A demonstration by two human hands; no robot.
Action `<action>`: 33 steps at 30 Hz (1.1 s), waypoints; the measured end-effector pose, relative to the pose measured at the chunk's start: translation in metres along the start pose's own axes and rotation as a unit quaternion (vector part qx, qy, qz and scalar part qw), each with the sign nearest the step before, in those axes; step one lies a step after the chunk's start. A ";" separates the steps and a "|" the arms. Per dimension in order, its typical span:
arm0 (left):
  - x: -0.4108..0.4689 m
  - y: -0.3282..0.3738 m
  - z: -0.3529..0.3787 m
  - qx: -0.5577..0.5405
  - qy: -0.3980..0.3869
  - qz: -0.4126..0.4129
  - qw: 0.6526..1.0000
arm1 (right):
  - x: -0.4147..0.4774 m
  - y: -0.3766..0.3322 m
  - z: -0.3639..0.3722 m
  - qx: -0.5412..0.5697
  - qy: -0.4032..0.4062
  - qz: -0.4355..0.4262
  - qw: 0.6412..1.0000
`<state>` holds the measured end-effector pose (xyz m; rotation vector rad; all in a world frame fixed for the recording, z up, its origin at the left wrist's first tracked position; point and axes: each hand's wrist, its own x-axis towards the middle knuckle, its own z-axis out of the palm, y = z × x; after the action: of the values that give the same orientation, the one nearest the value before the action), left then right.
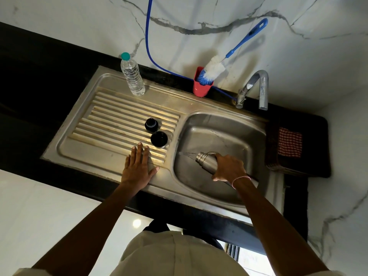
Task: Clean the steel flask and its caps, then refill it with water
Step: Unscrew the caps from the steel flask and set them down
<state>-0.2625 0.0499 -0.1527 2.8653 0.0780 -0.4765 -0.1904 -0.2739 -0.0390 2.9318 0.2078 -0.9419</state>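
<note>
Right hand [229,166] grips the uncapped steel flask [205,161] tilted over the steel sink basin [229,132], water spilling out; left hand [137,166] lies flat, fingers straight, near 2 black caps [155,131].

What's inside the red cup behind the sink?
A bottle brush stands head-down in the red cup, handle leaning out; the cup's bottom is hidden.

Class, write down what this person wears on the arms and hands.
Both forearms are bare, and there are no gloves. At the wrist of the right hand sits a thin pink-and-white thread bracelet. The left hand shows no ring, watch or band. The garment on the body is cream-coloured.
</note>
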 end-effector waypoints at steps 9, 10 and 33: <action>0.001 0.001 0.001 -0.003 0.006 0.000 1.000 | 0.011 -0.006 -0.021 -0.058 -0.015 -0.010 0.998; 0.001 0.000 0.001 -0.006 0.009 0.001 1.000 | 0.012 -0.007 -0.024 -0.063 -0.012 -0.015 0.998; 0.001 -0.001 0.004 -0.024 0.012 -0.005 1.000 | 0.028 -0.064 -0.109 -0.334 -0.012 -0.037 0.942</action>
<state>-0.2627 0.0502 -0.1565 2.8260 0.1055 -0.4355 -0.1145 -0.1973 0.0321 2.2958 0.5213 -0.7245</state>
